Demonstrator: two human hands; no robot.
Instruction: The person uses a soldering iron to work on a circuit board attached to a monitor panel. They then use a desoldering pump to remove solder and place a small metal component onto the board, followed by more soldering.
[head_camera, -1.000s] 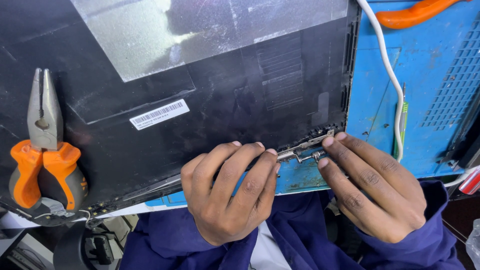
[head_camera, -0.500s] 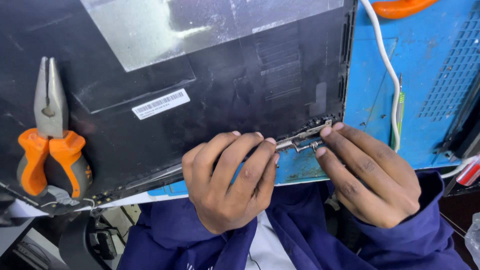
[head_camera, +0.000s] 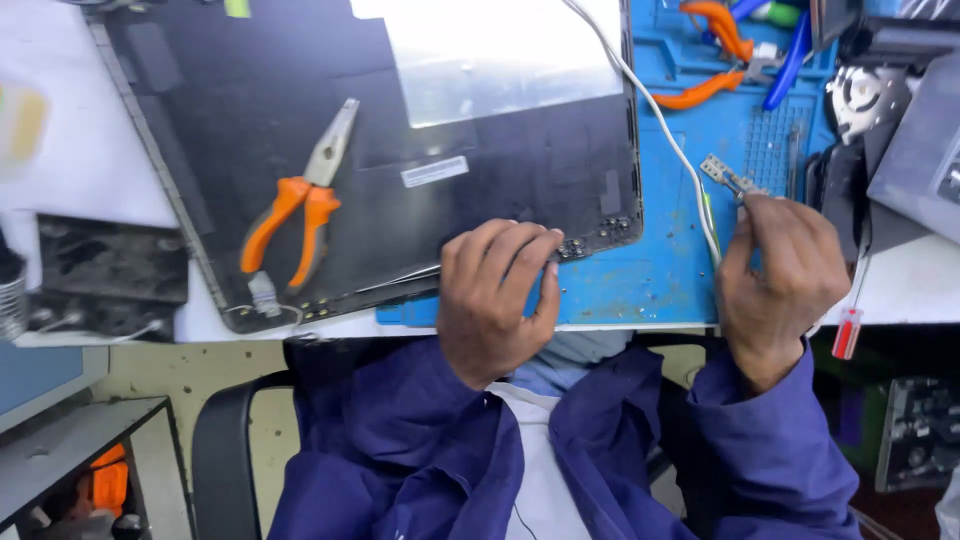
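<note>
Head view, items as I log them from left to right. Orange-handled pliers (head_camera: 300, 205): lying on the black laptop lid panel (head_camera: 480, 170), left part. Panel: flat on the bench, its right near corner over the blue work mat (head_camera: 640, 270). Left hand (head_camera: 495, 295): fingers curled, pressing down on the panel's near edge beside that corner. White cable (head_camera: 665, 135): running across the mat. Right hand (head_camera: 780, 275): pinched around a small metal hinge bracket (head_camera: 728, 177) (held above the mat, right of the cable). Red-handled screwdriver (head_camera: 848, 330): at the bench's near right edge.
</note>
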